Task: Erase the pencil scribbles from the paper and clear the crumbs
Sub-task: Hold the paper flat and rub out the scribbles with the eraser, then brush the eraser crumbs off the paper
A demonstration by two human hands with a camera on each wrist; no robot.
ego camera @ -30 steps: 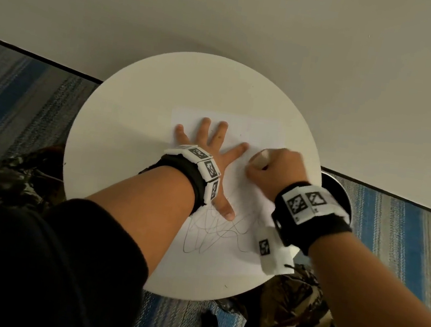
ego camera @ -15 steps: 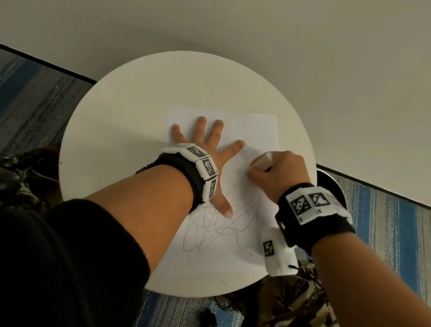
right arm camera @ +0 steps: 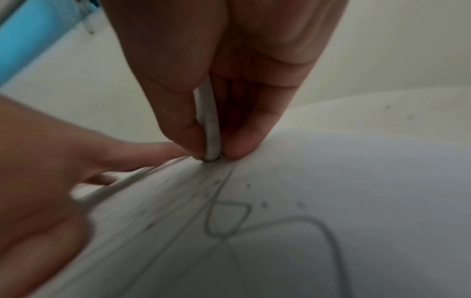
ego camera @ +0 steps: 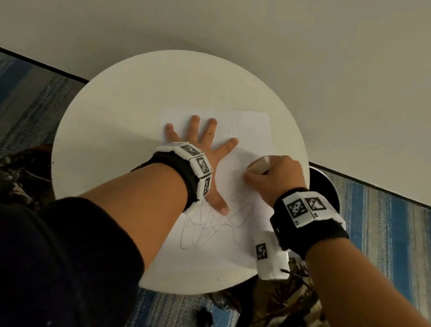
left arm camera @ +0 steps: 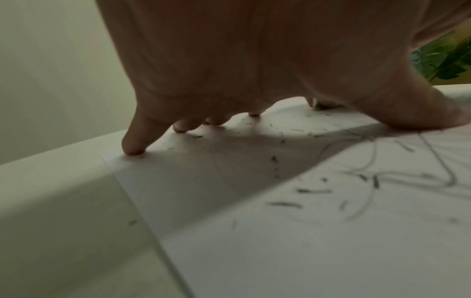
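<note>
A white sheet of paper (ego camera: 252,129) lies on the round white table (ego camera: 119,127). Pencil scribbles (ego camera: 211,226) cover its near half. My left hand (ego camera: 203,145) lies flat on the paper with fingers spread, holding it down. My right hand (ego camera: 270,176) pinches a white eraser (ego camera: 259,165) between thumb and fingers. In the right wrist view the eraser (right arm camera: 211,131) touches the paper at the far end of the scribbles (right arm camera: 229,221). Dark eraser crumbs (left arm camera: 300,193) lie scattered over the paper in the left wrist view.
The table stands against a pale wall (ego camera: 255,30), on blue striped carpet (ego camera: 10,95). A dark round bin (ego camera: 322,186) sits on the floor just right of the table. A few crumbs (left arm camera: 132,221) lie on the bare tabletop beside the paper's left edge.
My right hand with the eraser has shifted slightly along the paper, rubbing near the upper scribbles. The left hand has stayed pressed flat on the sheet.
</note>
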